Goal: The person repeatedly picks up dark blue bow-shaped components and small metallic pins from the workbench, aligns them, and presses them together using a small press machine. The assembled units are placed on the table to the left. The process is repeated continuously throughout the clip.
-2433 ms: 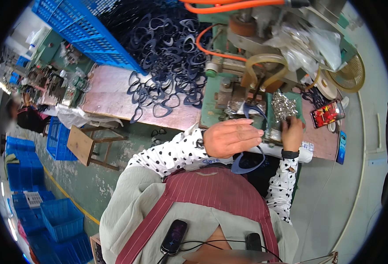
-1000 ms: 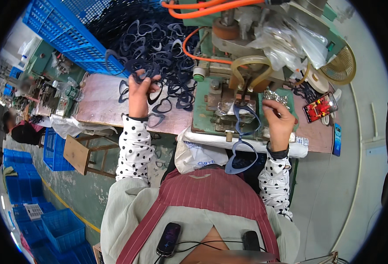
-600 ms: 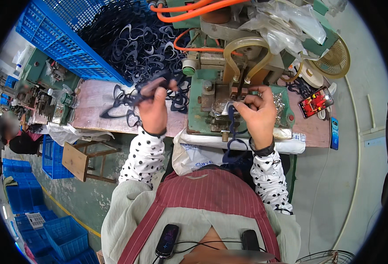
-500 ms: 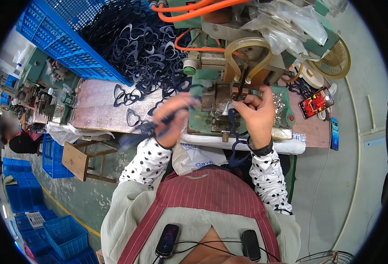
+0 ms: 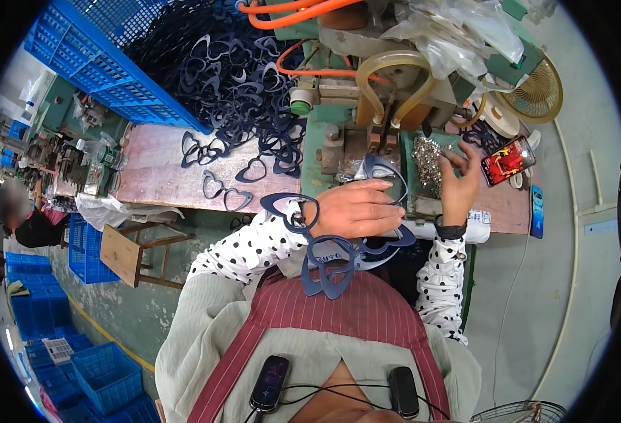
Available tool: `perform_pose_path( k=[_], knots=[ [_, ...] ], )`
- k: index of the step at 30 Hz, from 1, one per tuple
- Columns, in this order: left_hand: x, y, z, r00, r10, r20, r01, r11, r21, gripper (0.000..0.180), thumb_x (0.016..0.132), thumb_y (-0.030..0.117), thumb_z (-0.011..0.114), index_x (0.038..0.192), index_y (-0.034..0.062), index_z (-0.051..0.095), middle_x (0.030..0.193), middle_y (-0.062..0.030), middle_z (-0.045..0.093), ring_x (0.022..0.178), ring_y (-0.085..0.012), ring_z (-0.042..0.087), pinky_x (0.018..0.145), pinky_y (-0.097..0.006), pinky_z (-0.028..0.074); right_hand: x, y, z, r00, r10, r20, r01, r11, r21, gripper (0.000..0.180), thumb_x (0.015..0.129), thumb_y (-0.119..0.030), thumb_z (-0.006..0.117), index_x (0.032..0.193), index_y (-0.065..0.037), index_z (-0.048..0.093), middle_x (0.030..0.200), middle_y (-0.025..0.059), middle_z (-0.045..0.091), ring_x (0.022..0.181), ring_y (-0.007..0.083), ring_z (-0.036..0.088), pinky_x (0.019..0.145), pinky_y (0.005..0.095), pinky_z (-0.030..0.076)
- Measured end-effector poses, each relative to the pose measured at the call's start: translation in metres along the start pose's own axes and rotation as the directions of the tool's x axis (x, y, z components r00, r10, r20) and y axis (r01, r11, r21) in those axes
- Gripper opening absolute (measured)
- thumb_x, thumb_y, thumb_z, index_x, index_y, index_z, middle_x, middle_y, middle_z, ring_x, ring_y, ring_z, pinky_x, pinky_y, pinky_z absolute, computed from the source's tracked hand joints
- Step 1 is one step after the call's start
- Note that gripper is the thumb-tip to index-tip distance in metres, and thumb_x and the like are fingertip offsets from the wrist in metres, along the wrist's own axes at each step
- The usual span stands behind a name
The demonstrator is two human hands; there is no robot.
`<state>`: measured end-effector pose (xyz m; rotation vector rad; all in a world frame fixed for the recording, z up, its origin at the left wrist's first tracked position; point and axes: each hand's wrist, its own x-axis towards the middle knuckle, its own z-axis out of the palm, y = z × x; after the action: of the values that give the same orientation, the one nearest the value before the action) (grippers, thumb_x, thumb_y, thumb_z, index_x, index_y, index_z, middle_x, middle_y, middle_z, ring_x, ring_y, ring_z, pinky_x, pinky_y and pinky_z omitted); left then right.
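Dark blue, flat, cat-eye shaped: one eyewear frame (image 5: 375, 166) stands with its upper lens opening at the front of the green press machine (image 5: 316, 151), right of centre in the frame of view. Left hand (image 5: 356, 211) lies just below that opening, back of the hand up, fingers together and pointing right; they overlap the piece, so its lower part is hidden. Long axis appears to run from the machine toward the apron (image 5: 339, 314), roughly crosswise to the fingers (judged from the visible lens only).

More loose frames (image 5: 335, 287) hang around and below the left hand, one ring lying across the wrist. Thumb out of sight; cannot tell how firmly any piece is gripped.

Right hand (image 5: 460, 190) is apart from the left, upright at the right edge of a heap of small silvery metal parts (image 5: 427, 166), fingers curled. Whether a part is pinched: cannot tell. Relation of note: the frame at the machine is up and left from the right hand; the left hand is the nearer.

Surroundings: pile of similar frames (image 5: 229, 92) and blue crate (image 5: 106, 77), upper left; phone (image 5: 509, 161) on the pinkish worktop (image 5: 155, 158), right.
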<state>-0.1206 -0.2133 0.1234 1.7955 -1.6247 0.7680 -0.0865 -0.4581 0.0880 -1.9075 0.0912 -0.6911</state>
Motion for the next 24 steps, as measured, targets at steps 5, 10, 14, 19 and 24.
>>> perform_pose_path(
  k=[5,10,14,19,24],
  knots=[
    [0.002,0.011,-0.003,0.996,-0.083,-0.017,0.082,0.996,-0.039,0.025,0.079,0.014,0.068,0.100,0.0014,0.069,0.111,-0.0104,0.067,0.093,-0.0230,0.065,0.095,-0.043,0.049,-0.003,0.054,-0.017,0.995,0.093,-0.024,-0.096,0.936,-0.340,0.029,0.080,-0.010,0.069,0.108,-0.006,0.061,0.087,0.0111,0.070,0.082,0.0251,0.066,0.075,0.0348,0.049],
    [0.004,0.008,-0.004,0.997,-0.071,-0.014,0.071,0.997,-0.036,0.027,0.079,0.016,0.068,0.102,0.0009,0.069,0.110,-0.0099,0.068,0.091,-0.0221,0.065,0.093,-0.042,0.050,-0.008,0.056,-0.016,0.997,-0.061,0.053,0.079,0.879,-0.471,0.030,0.078,-0.016,0.071,0.105,-0.007,0.063,0.097,0.0107,0.068,0.093,0.0300,0.060,0.084,0.0407,0.044],
    [0.006,0.007,-0.002,0.996,-0.089,-0.030,0.087,0.994,-0.063,0.030,0.079,0.016,0.069,0.104,0.0007,0.067,0.110,-0.0100,0.068,0.091,-0.0225,0.065,0.094,-0.043,0.050,-0.011,0.057,-0.015,0.943,-0.247,0.225,0.334,0.707,-0.624,0.026,0.073,-0.023,0.075,0.096,-0.011,0.068,0.112,0.0118,0.063,0.105,0.0341,0.053,0.092,0.0448,0.039],
    [-0.006,0.013,-0.002,0.985,-0.160,0.063,0.167,0.977,-0.130,0.043,0.082,0.018,0.066,0.122,0.0039,0.058,0.128,-0.0115,0.057,0.118,-0.0289,0.052,0.106,-0.049,0.035,-0.007,0.068,-0.014,0.958,-0.204,0.203,0.287,0.737,-0.613,0.014,0.070,-0.025,0.076,0.077,-0.013,0.073,0.108,0.0077,0.065,0.102,0.0308,0.054,0.088,0.0424,0.040],
    [-0.050,0.037,-0.020,0.879,-0.431,0.203,0.474,0.742,-0.474,0.089,0.076,0.027,0.076,0.148,0.0083,0.025,0.156,-0.0179,0.015,0.141,-0.0406,0.021,0.111,-0.051,0.024,-0.011,0.076,-0.017,0.981,-0.157,0.111,0.192,0.842,-0.504,0.013,0.074,-0.026,0.075,0.082,-0.015,0.075,0.092,0.0053,0.068,0.097,0.0260,0.056,0.087,0.0396,0.040]
  ],
)
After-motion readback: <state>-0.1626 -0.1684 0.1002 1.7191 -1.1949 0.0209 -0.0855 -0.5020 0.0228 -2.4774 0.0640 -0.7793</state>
